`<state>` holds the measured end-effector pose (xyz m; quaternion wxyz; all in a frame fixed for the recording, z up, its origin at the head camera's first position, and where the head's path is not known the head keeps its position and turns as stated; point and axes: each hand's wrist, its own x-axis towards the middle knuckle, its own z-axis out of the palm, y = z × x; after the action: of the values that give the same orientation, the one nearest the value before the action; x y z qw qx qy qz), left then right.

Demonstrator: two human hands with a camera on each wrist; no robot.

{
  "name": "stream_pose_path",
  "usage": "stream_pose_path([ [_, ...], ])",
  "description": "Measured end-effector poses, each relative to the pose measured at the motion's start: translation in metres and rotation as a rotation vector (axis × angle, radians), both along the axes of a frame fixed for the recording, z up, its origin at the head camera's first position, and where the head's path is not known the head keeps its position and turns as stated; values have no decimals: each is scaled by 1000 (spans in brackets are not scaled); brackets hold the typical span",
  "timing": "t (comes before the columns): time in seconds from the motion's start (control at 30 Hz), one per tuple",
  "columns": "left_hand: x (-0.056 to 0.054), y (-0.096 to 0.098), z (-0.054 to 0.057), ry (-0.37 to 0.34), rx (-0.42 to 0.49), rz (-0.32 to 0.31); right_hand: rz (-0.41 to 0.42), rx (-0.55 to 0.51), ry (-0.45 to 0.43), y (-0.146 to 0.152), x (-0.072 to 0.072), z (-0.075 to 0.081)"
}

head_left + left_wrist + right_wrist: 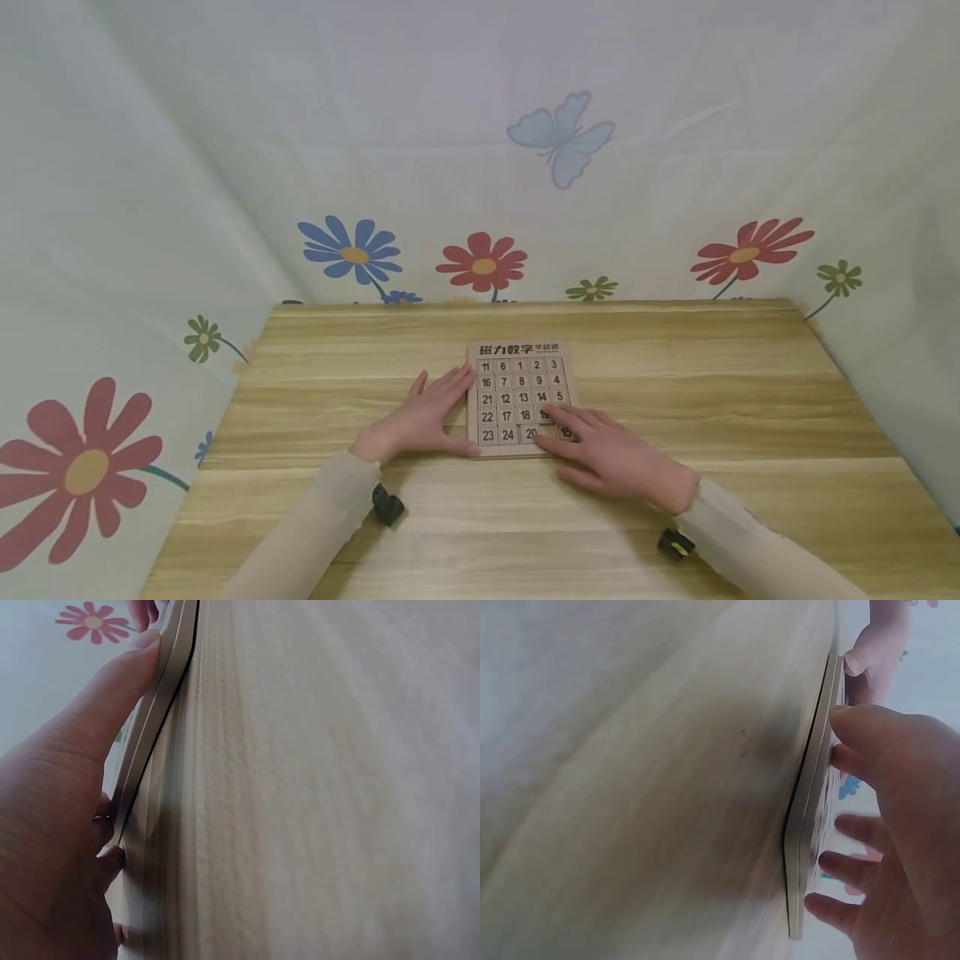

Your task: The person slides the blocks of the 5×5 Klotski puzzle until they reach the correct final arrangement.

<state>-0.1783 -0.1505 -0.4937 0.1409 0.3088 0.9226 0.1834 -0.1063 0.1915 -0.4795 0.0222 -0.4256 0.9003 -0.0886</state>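
A flat wooden number slide puzzle (472, 400) lies on the table, its square tiles printed with black numbers under a line of Chinese characters. Along its left side rests my left hand (420, 421), fingertips at the upper left edge and thumb at the lower left corner. The left wrist view shows that thumb (112, 697) laid along the frame's edge. My right hand (611, 454) reaches over the lower right tiles, with the index fingertip on the 19 tile (544, 415) and the thumb at the 20 tile (531, 434). Its fingers hide part of the fourth row.
The wood-grain table (337, 350) extends around the puzzle on every side. A pale cloth (420, 150) printed with flowers and a butterfly hangs behind the table and along its sides. Black wrist devices (387, 505) sit under both sleeves.
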Motion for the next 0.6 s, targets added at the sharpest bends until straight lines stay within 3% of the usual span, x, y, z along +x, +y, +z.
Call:
stream_pose_path([
  [0.33,-3,-1,-3,-5,-5,4,24,2,72,9,1,-1],
  [0.6,-2,0,-2,-6,2,1,17,33,73,11,1,3],
])
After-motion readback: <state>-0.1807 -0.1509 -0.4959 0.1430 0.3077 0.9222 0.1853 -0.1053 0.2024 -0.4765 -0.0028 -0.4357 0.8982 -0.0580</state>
